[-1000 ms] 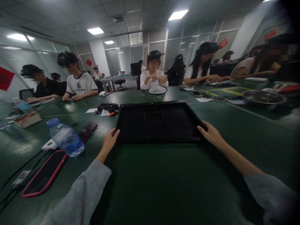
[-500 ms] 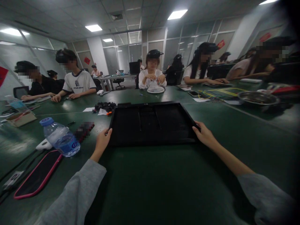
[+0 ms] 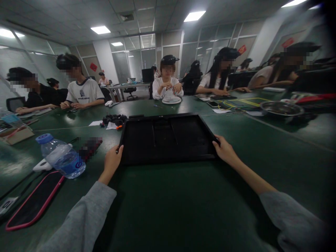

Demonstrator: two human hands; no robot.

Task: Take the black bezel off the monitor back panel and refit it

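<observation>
Black rectangular panel (image 3: 165,141): located centrally in front of the person, long axis running left to right, recessed face turned up towards the person. Left hand (image 3: 112,160) grips its left edge; right hand (image 3: 225,150) grips its right edge. Contact between panel and desk cannot be determined. Desk (image 3: 183,203): dark green; water bottle (image 3: 63,157) and pink-edged phone (image 3: 35,201) at left. Room: glass partitions (image 3: 147,54), lit ceiling panels (image 3: 194,16), several seated co-workers.
</observation>
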